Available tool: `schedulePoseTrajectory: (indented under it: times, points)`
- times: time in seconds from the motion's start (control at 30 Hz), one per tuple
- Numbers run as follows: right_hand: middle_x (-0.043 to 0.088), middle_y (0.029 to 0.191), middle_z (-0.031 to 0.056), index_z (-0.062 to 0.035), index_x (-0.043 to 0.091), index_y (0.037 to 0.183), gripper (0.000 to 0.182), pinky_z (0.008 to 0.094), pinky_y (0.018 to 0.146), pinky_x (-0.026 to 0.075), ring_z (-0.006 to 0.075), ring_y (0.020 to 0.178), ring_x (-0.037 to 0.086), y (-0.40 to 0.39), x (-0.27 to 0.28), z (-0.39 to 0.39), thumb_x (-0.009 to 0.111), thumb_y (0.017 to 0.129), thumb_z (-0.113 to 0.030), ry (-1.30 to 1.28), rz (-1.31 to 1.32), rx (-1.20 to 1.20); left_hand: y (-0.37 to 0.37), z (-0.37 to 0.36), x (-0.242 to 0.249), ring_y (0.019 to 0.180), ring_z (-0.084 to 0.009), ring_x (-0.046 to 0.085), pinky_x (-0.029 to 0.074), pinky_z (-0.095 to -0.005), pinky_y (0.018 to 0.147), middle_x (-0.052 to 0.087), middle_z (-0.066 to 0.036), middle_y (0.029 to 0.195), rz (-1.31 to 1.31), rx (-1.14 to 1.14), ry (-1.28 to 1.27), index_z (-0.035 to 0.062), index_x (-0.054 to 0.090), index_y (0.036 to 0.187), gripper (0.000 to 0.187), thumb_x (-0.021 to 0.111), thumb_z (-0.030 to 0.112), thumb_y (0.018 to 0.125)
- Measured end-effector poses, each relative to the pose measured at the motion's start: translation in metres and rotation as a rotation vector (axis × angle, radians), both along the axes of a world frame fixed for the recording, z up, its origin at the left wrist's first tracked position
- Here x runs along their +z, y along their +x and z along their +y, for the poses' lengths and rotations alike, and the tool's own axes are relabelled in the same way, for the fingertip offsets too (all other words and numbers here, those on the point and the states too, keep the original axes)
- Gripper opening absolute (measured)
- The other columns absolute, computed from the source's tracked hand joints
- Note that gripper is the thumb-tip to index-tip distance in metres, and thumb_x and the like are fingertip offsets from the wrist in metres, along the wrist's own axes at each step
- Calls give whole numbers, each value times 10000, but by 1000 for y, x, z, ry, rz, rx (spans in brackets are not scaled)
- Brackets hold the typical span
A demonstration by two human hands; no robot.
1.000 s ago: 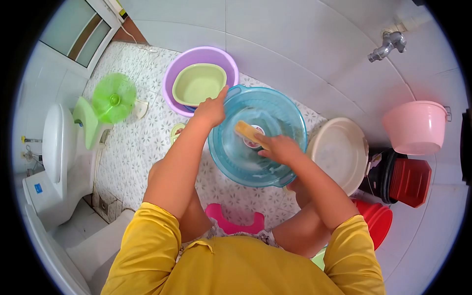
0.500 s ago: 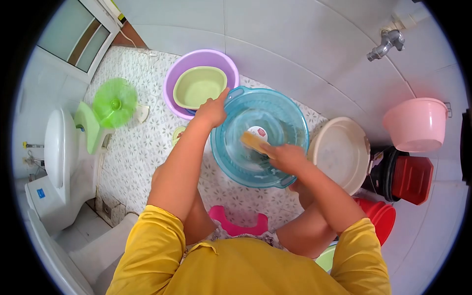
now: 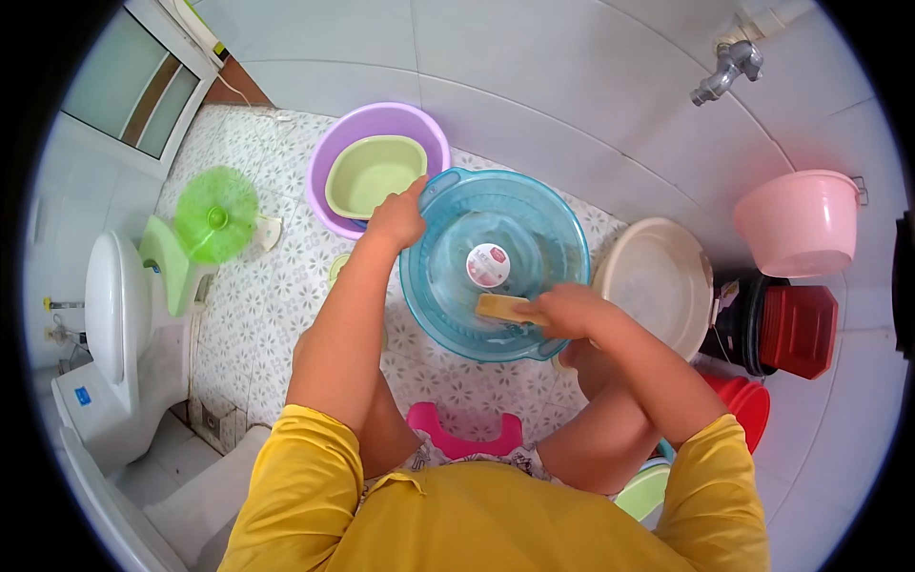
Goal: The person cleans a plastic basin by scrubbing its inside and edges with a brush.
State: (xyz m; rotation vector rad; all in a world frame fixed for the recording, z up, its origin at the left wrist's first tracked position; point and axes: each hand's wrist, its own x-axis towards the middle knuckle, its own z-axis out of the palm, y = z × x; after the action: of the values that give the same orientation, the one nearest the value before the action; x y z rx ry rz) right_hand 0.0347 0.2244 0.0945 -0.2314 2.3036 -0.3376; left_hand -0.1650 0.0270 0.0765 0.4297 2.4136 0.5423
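A translucent blue plastic basin (image 3: 431, 315) stands tilted on the floor before me, with streaks of whitish suds inside. On its bottom a round white label (image 3: 487, 265) with a red mark shows. My left hand (image 3: 397, 221) is closed on the basin's upper left rim, by the handle. In my right hand (image 3: 570, 311) is a tan scrubbing brush (image 3: 498, 307), pressed against the inside of the basin at its lower right. The brush's underside is mostly hidden.
A purple basin (image 3: 317, 181) with a light green one (image 3: 376, 177) inside stands behind my left hand. To the right are a cream basin (image 3: 658, 286), dark and red buckets (image 3: 799, 329), and a hanging pink tub (image 3: 799, 224). A toilet (image 3: 112, 305) is left; a tap (image 3: 729, 71) juts from the wall.
The brush has moved down and toward me inside the basin and turned more level, uncovering the round label. My left hand keeps its hold on the rim. The view has shifted slightly.
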Motion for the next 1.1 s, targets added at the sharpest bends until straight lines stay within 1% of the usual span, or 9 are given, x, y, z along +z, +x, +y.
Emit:
schedulePoseTrajectory:
  times: [0.17,0.33,0.43,0.57,0.63,0.73,0.87,0.97,1.1]
  points:
    - [650,864,95,-306,491,1275,558,411,714,507,298,835,636,-2,-16,-28,602,744,-175,-33,79,-75,-2,1,-2,1110,-403,515,404,-427,972,510,-252,1209,-6,1,6,245,303,1412,709,475,27,760]
    - [645,857,156,-287,400,1338,593,433,696,517,320,796,641,-20,-50,-63,567,777,-189,-21,281,-439,0,1,4,1046,-421,550,438,-432,938,527,-252,1180,-8,-1,26,239,308,1412,723,460,10,743]
    - [638,850,152,-289,409,1319,593,444,668,505,341,757,633,-25,-56,-64,597,763,-206,-29,294,-585,3,3,15,1017,-425,564,449,-435,921,541,-259,1153,-104,55,43,241,299,1417,750,455,-10,728]
    - [642,878,141,-293,435,1311,613,431,690,506,328,779,635,-23,-64,-53,633,738,-200,-61,258,-465,1,3,14,1034,-421,556,438,-437,933,545,-263,1148,-144,74,28,247,293,1421,764,457,-19,724]
    - [650,889,133,-253,500,1264,587,441,715,511,327,825,638,-17,-38,-40,659,705,-173,-139,103,-117,-2,-1,0,1071,-411,539,424,-439,949,539,-272,1154,5,-7,38,252,258,1433,778,456,-17,730]
    - [648,908,120,-247,549,1208,575,441,726,504,318,861,632,-8,-9,-25,692,660,-155,-123,-71,-94,-2,-1,0,1106,-413,516,411,-439,965,530,-277,1167,17,-14,47,287,211,1442,803,456,-12,739]
    - [644,932,115,-260,534,1219,544,441,735,500,317,880,625,0,-12,-23,655,698,-162,-146,3,-135,-1,1,3,1121,-420,504,408,-437,971,482,-291,1224,-10,-23,15,330,185,1441,819,454,-9,746]
    - [641,944,118,-290,485,1264,551,443,731,501,324,859,628,-11,-26,-41,612,739,-183,-142,73,-289,-1,0,0,1124,-430,499,407,-436,975,430,-297,1274,-3,-38,-26,360,192,1433,809,453,2,756]
    - [640,884,172,-256,345,1369,639,450,698,496,351,795,625,-30,-58,-42,579,775,-227,-52,297,-597,2,2,2,1102,-432,513,426,-436,956,425,-301,1265,-25,-16,-2,355,212,1431,788,449,7,765]
